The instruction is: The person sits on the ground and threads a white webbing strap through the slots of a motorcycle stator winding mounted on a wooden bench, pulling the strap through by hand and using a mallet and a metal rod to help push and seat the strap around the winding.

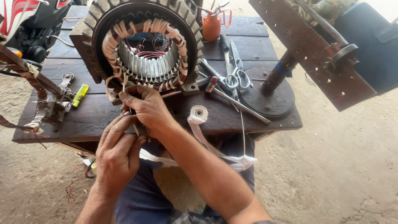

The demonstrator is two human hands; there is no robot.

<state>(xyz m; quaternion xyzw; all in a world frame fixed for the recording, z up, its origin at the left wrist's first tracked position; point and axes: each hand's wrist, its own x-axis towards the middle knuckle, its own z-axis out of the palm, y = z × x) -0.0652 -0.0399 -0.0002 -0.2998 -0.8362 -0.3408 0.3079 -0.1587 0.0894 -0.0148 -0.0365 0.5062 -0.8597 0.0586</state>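
A large motor stator (143, 43) with a ribbed dark housing stands on a dark wooden table (89, 116). Its copper windings are wrapped in white tape. My right hand (145, 108) pinches a strip of white tape (114, 89) hanging from the lower edge of the winding. My left hand (118, 151) is just below it, fingers closed on the same tape end. A roll of white tape (198, 115) lies at the table edge, its loose length trailing down across my lap.
Scissors (236, 74), wrenches and metal rods lie right of the stator. An orange oil can (211, 25) stands at the back. A yellow marker (80, 94) and a small vice sit at left. A rusty metal stand (306, 54) rises at right. Sandy ground surrounds the table.
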